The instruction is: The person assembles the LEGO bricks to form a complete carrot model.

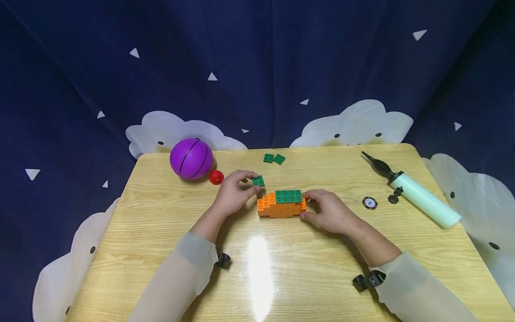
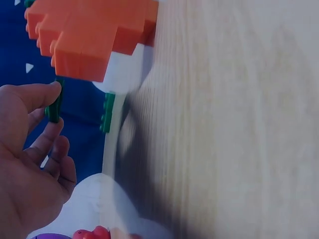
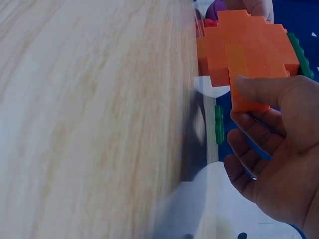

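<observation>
Between the thumb and fingers of my left hand (image 1: pixel 232 193) is a small flat green toy brick (image 1: pixel 259 181), raised beside the left end of a stepped orange brick build (image 1: pixel 281 210). In the left wrist view this green brick (image 2: pixel 55 105) is pinched by its edges, just off the orange steps. My right hand (image 1: pixel 331 212) grips the build's right end; the right wrist view has the thumb pressing the side of an end brick (image 3: pixel 239 62) and fingers beneath it. Flat green bricks (image 1: pixel 288 197) top the build's right part.
Two loose flat green bricks (image 1: pixel 274 158) lie near the table's back edge. A purple ball (image 1: pixel 191 158) and a red piece (image 1: pixel 216 177) stand at back left. To the right are a round chip (image 1: pixel 369 203), a small black object (image 1: pixel 395 196) and a hand pump (image 1: pixel 426 199).
</observation>
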A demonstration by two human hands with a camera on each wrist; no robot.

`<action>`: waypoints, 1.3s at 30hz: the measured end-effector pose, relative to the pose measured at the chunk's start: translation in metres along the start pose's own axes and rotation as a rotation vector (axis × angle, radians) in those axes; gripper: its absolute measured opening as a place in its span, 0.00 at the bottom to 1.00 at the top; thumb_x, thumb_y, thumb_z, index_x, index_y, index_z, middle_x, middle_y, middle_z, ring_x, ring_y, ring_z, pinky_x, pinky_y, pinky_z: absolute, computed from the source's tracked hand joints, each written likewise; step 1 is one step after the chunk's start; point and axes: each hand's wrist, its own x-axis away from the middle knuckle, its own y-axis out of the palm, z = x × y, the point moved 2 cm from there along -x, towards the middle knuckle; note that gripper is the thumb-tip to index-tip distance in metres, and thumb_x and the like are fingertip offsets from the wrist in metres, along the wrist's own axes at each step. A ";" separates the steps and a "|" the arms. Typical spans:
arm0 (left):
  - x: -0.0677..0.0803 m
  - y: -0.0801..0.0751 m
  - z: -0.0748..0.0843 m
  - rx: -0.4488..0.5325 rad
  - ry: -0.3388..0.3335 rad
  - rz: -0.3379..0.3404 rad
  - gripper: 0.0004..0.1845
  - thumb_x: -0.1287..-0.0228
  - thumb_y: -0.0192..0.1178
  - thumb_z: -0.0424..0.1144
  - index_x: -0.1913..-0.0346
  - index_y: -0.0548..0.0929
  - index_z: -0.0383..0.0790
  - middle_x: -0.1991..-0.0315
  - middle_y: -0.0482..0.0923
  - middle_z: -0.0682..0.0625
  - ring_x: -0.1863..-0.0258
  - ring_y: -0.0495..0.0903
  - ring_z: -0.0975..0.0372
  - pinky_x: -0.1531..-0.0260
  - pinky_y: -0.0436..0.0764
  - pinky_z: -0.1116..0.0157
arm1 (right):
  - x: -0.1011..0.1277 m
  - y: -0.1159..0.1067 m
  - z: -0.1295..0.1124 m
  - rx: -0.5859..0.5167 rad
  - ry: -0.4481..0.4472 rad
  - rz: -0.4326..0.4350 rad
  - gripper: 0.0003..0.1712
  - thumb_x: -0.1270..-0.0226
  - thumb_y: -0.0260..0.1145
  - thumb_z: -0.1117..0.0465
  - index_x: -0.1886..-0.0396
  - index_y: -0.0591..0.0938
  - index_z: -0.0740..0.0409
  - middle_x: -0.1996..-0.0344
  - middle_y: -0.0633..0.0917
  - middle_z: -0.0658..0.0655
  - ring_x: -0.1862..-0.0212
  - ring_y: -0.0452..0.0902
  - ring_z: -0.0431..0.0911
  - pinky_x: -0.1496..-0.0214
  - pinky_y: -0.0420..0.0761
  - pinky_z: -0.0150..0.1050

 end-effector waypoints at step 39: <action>0.037 -0.008 0.049 -0.020 0.172 -0.116 0.15 0.35 0.73 0.43 0.47 0.87 0.59 0.47 0.80 0.66 0.48 0.77 0.58 0.53 0.76 0.53 | 0.001 0.000 -0.003 0.003 -0.004 0.013 0.29 0.37 0.78 0.56 0.39 0.83 0.60 0.44 0.84 0.59 0.46 0.80 0.53 0.42 0.80 0.54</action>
